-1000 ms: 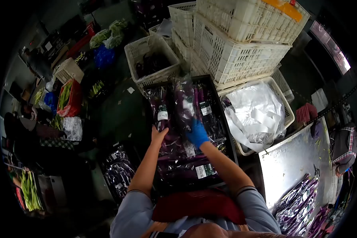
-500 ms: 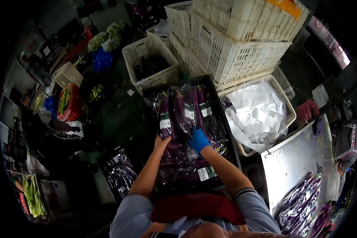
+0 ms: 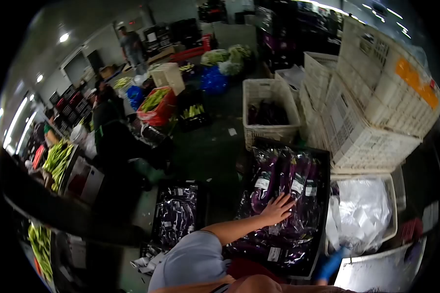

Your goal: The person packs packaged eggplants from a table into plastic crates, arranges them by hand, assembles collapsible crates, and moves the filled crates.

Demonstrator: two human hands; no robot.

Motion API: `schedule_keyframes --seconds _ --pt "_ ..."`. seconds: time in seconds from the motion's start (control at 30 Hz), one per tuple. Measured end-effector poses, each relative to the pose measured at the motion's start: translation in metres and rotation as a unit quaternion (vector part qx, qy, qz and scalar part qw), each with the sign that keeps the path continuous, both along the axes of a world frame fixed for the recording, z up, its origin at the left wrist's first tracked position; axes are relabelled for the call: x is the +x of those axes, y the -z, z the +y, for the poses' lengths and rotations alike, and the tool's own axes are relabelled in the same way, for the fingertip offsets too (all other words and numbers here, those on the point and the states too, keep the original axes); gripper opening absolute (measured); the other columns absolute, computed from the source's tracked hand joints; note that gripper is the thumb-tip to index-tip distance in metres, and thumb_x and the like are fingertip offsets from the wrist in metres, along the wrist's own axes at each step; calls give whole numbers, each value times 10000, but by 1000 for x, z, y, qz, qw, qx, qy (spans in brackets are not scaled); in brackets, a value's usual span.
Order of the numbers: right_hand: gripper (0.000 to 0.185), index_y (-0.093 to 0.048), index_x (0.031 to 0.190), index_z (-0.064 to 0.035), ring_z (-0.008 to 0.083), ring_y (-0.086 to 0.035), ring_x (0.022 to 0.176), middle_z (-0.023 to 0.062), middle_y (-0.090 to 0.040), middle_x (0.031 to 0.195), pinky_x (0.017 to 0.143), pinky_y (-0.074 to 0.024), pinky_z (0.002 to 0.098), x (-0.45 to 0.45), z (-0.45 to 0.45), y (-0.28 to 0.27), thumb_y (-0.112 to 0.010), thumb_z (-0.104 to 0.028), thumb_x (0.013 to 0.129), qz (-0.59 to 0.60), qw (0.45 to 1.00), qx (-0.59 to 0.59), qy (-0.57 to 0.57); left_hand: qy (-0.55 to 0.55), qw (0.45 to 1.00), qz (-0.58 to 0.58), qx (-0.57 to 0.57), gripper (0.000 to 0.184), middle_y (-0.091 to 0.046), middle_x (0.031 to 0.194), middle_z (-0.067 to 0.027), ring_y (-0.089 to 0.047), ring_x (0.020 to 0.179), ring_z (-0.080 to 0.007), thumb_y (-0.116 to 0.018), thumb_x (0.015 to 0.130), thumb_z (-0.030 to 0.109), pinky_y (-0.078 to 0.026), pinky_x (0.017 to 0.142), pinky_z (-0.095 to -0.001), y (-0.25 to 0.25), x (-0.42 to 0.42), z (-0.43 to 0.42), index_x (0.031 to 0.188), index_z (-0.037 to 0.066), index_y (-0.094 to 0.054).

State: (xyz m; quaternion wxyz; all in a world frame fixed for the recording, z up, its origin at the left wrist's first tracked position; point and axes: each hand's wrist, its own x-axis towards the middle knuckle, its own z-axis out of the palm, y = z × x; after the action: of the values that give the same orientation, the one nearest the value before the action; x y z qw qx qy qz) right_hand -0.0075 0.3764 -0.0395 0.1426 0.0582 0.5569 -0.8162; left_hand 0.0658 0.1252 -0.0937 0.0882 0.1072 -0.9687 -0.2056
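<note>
My left hand lies with its fingers spread on the bagged eggplants. These purple eggplants, in clear plastic bags with white labels, are packed in a black crate in front of me. My right hand, in a blue glove, is low at the right, beyond the crate's edge and near the metal table. It is smeared by motion, and its fingers cannot be made out.
Right of the black crate, a white basket holds clear plastic. Stacked white crates rise behind it. Loose eggplants lie in another white crate. At the left stands a second black crate of bagged eggplants; a dark-clothed person is beyond.
My view has swung left. My right hand has left the eggplant bags and moved to the right, out past the crate. My left hand has gone from gripping a bag to resting spread on top.
</note>
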Motion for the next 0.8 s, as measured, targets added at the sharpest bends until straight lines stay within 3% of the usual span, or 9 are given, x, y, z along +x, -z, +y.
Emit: schedule_keyframes --seconds 0.07,0.17,0.43,0.5,0.57,0.6,0.63,0.7,0.8 --pt "566 -419 1208 8 224 -432 1094 141 -466 1196 950 -309 347 -8 37 -10 -616 -264 752 52 980 191 -39 -2 999 -16 -32 539 -94 1436 -100 -31 1327 -314 -382 886 406 -211 990 -553 10 -3 0 1358 188 -240" --pt "538 -425 1196 7 214 -447 1045 134 -482 1160 905 -330 337 -7 70 -17 -610 -247 759 76 946 304 -81 -13 998 -55 -9 539 -57 1443 -88 -27 1328 -308 -371 888 405 -208 996 -548 2 -1 5 1365 206 -217" --pt "466 -439 1165 3 188 -489 912 116 -525 1065 784 -384 309 -2 259 -49 -593 -201 775 84 881 460 68 -49 996 -67 -30 537 -74 1439 -85 -19 1330 -288 -367 881 416 -202 1006 -542 9 -9 15 1359 222 -219" --pt "448 -443 1157 2 181 -500 879 111 -535 1041 754 -398 302 8 340 -62 -589 -189 779 74 850 503 137 -53 996 -65 5 536 -135 1420 -132 -83 1317 -329 -417 862 396 -220 1009 -518 4 -12 16 1337 189 -277" --pt "430 -447 1149 1 175 -510 845 107 -546 1017 724 -411 295 34 426 -77 -585 -177 784 44 814 539 212 11 997 44 -58 518 -211 1385 -179 -165 1288 -378 -463 840 369 -245 1010 -481 19 -16 4 1295 150 -349" --pt "421 -449 1145 1 172 -515 829 105 -552 1005 709 -418 292 50 468 -85 -583 -172 786 26 798 551 244 -1 998 15 -62 495 -273 1347 -210 -227 1255 -414 -491 823 341 -267 1006 -453 16 -20 7 1255 117 -401" --pt "412 -451 1141 1 168 -521 812 102 -557 993 694 -425 288 65 506 -90 -581 -166 788 12 787 555 269 -17 994 37 -96 506 -227 1379 -180 -189 1279 -384 -469 835 358 -268 1000 -471 28 -18 8 1286 155 -364" --pt "394 -454 1133 0 162 -531 779 98 -568 970 663 -438 281 84 554 -108 -577 -154 792 -11 778 555 293 -63 997 -25 -30 511 -178 1410 -132 -140 1303 -345 -445 846 377 -261 997 -485 18 -16 14 1313 209 -325" --pt "368 -460 1122 -2 152 -547 729 91 -584 934 618 -459 271 88 568 -134 -570 -137 798 -25 797 533 282 -60 998 -28 -7 510 -142 1425 -104 -91 1316 -322 -402 872 394 -217 1014 -486 13 -13 15 1339 230 -281"
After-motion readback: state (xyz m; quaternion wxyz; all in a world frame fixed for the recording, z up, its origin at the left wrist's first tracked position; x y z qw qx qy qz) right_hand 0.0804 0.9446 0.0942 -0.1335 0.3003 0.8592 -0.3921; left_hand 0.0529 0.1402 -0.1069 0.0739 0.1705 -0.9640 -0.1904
